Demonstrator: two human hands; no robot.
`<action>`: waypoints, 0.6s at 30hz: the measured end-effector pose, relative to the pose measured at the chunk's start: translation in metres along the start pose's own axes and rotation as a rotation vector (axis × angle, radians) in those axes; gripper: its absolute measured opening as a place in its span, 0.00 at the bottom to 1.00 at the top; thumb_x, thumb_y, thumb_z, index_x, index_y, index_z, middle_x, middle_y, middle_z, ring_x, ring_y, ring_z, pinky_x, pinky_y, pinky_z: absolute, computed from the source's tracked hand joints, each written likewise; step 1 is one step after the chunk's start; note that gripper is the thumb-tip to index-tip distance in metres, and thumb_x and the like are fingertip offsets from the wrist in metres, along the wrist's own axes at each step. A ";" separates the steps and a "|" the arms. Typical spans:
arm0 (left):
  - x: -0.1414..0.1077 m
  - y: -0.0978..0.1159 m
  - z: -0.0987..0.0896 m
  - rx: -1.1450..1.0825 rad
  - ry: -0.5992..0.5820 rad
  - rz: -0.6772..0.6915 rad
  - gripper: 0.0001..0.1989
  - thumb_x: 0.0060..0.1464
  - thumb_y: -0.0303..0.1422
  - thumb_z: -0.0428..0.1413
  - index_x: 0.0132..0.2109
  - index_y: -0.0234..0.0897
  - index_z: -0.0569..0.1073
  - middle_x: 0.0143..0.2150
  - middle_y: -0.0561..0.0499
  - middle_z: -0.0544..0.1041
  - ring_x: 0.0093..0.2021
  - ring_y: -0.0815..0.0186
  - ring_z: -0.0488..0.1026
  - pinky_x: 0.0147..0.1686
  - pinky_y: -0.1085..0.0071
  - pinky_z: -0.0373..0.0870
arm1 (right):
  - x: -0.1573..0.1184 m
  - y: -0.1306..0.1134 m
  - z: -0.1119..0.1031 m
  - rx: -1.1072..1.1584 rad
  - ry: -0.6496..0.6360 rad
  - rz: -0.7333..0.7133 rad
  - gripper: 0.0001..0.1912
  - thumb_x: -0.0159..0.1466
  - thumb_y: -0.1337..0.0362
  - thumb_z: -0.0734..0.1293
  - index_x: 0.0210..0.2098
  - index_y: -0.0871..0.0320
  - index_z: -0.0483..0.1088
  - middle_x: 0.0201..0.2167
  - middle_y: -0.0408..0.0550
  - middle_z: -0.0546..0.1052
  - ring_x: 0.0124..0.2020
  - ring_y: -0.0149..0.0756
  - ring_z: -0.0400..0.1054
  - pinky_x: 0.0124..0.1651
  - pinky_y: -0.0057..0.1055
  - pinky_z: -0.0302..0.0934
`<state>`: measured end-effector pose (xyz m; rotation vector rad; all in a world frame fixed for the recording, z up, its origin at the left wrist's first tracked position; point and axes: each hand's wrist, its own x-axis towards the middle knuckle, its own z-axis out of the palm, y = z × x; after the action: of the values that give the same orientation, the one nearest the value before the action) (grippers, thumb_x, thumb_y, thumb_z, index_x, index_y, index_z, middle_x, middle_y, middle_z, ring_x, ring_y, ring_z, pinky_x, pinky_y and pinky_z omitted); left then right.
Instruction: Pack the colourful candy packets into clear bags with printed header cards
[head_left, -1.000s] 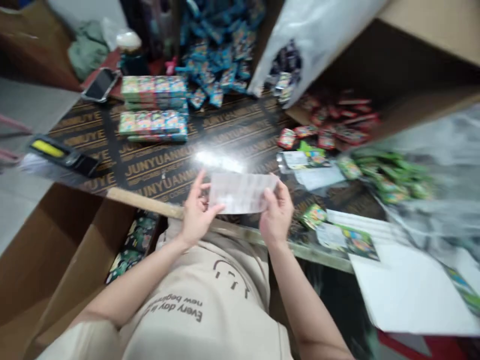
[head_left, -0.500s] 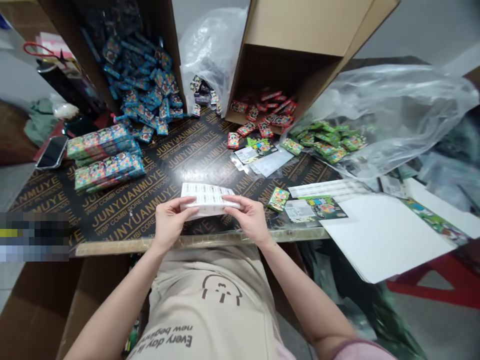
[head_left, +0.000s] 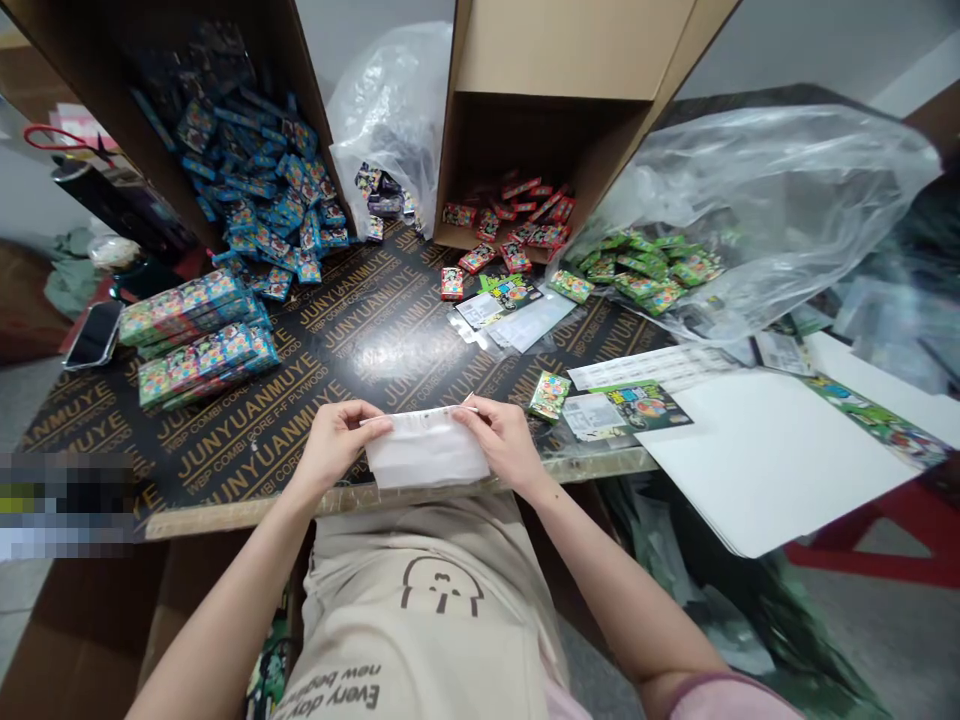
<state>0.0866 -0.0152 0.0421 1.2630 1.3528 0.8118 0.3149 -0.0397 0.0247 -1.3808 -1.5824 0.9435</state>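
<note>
Sheet [head_left: 427, 455] has turned, pinched by left fingers [head_left: 367, 428] and right fingers [head_left: 474, 425]; carton [head_left: 559, 50] holds red packets [head_left: 550, 235].

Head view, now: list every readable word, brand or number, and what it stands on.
"JUNYUANMUYE": tabletop, repeated.
"WBP COMBI CORE F+F PLYWOOD": tabletop, smaller print.
"Every day" and "new begin", both cut short: beige garment, upside down.
Too small or blurred to read: held white sheet, blue boxes, printed strip, green-and-black card.
</note>
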 end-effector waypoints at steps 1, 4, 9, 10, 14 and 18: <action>0.000 -0.001 0.000 -0.029 0.002 -0.023 0.12 0.35 0.38 0.67 0.25 0.33 0.77 0.22 0.52 0.75 0.22 0.70 0.67 0.24 0.76 0.63 | 0.000 0.002 0.000 -0.012 -0.008 -0.001 0.20 0.65 0.53 0.61 0.22 0.59 0.69 0.19 0.41 0.67 0.23 0.29 0.59 0.28 0.27 0.52; 0.000 -0.005 0.000 -0.071 0.025 -0.043 0.13 0.33 0.37 0.68 0.24 0.33 0.77 0.22 0.52 0.76 0.22 0.71 0.68 0.23 0.76 0.63 | 0.003 0.009 -0.004 -0.059 -0.057 -0.019 0.21 0.67 0.52 0.59 0.25 0.59 0.70 0.21 0.42 0.69 0.24 0.31 0.62 0.29 0.27 0.54; 0.011 -0.014 -0.018 -0.079 0.093 -0.044 0.15 0.32 0.38 0.69 0.26 0.32 0.77 0.22 0.52 0.76 0.22 0.72 0.68 0.23 0.76 0.63 | -0.001 0.035 -0.016 -0.437 -0.013 -0.102 0.22 0.63 0.54 0.64 0.54 0.56 0.66 0.51 0.57 0.72 0.51 0.49 0.64 0.52 0.43 0.59; 0.015 -0.016 -0.023 -0.086 0.099 -0.057 0.16 0.32 0.39 0.69 0.26 0.32 0.77 0.21 0.52 0.75 0.21 0.72 0.67 0.23 0.77 0.63 | -0.004 0.042 -0.018 -0.541 -0.036 -0.080 0.27 0.60 0.56 0.66 0.57 0.56 0.64 0.52 0.58 0.71 0.52 0.52 0.63 0.52 0.46 0.58; 0.036 -0.021 -0.026 -0.146 0.060 -0.152 0.19 0.28 0.40 0.70 0.26 0.30 0.76 0.19 0.53 0.73 0.19 0.75 0.64 0.19 0.79 0.58 | -0.021 0.064 -0.034 -0.607 -0.017 0.011 0.27 0.57 0.68 0.65 0.56 0.59 0.64 0.45 0.56 0.73 0.47 0.47 0.67 0.50 0.43 0.62; 0.065 -0.028 0.027 -0.081 -0.089 -0.218 0.21 0.29 0.43 0.68 0.27 0.31 0.75 0.20 0.51 0.74 0.20 0.72 0.67 0.23 0.75 0.63 | -0.022 0.060 -0.065 -0.501 0.450 -0.007 0.24 0.60 0.66 0.66 0.56 0.60 0.64 0.49 0.58 0.73 0.51 0.46 0.66 0.55 0.42 0.62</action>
<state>0.1140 0.0365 -0.0053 1.0553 1.3453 0.6451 0.3995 -0.0523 -0.0070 -1.7735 -1.5155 0.1946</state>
